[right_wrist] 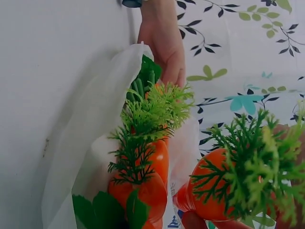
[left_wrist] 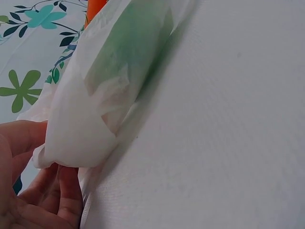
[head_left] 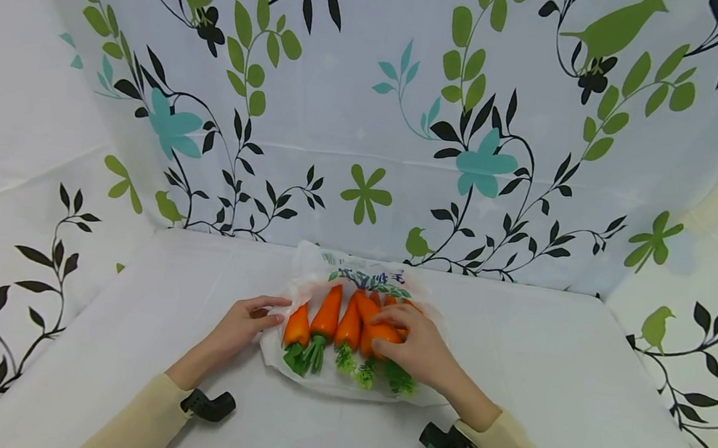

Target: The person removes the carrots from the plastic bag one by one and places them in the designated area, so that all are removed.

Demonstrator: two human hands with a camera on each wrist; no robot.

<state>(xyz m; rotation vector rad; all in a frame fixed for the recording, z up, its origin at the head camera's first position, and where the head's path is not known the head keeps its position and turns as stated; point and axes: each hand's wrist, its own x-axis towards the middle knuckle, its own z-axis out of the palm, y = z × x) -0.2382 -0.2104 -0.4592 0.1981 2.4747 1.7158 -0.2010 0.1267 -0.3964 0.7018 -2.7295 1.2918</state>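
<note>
A white plastic bag [head_left: 341, 390] with printed writing lies on the table, its open side towards me. Several orange carrots [head_left: 326, 315] with green tops rest in it side by side. My left hand [head_left: 235, 335] is at the bag's left edge; in the left wrist view its thumb and fingers pinch the thin plastic [left_wrist: 78, 129]. With my right hand [head_left: 421, 347] I grip one carrot [right_wrist: 212, 183] over the right part of the bag. Its feathery leaves [right_wrist: 252, 167] partly hide my fingers in the right wrist view. Other carrots [right_wrist: 147, 195] lie beside it in the bag.
A white cloth covers the table [head_left: 310, 438]. Behind it hangs a curtain [head_left: 345, 106] printed with birds, leaves and flowers, and similar cloth lines both sides. Dark wrist cameras [head_left: 208, 405] are strapped at both sleeves.
</note>
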